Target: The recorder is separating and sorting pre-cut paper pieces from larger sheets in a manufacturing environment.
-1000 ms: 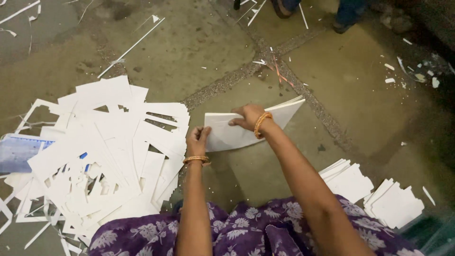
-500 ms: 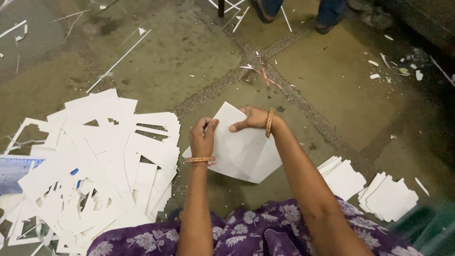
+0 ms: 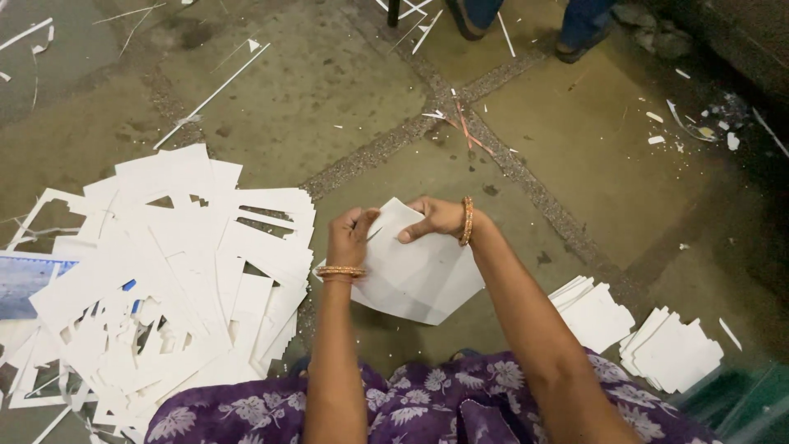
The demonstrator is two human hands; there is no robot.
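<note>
Here, a thin stack of white card sheets (image 3: 415, 275) is held above the stone floor (image 3: 345, 99), in front of the person's lap, gripped at its upper edge by both hands. The left hand (image 3: 349, 238) is closed in a fist on the upper left corner, fingers curled over the edge, while the right hand (image 3: 436, 218) pinches the top edge just beside it, thumb beneath and fingers on top. The 2 hands are nearly touching, and the sheets hang tilted down toward the purple floral garment (image 3: 427, 407).

To the left, a wide heap of white offcut frames (image 3: 164, 271) with punched-out openings is spread over the floor, a blue-printed sheet (image 3: 25, 284) partly buried at its edge. To the right, 2 small piles of trimmed white pieces (image 3: 596, 312) (image 3: 670, 349) are laid side by side, well apart from the heap. Another person's feet (image 3: 526, 25) are seen at the top of the view.

The step in hand is judged to be the separating of cut shapes from their surround — the stack is gripped as if to be torn or pushed apart at the corner. For the next move, a firm hold at the corner and an opposed pull by both hands would be called for, so that the shapes are freed cleanly — whether any tear has begun cannot be told.
</note>
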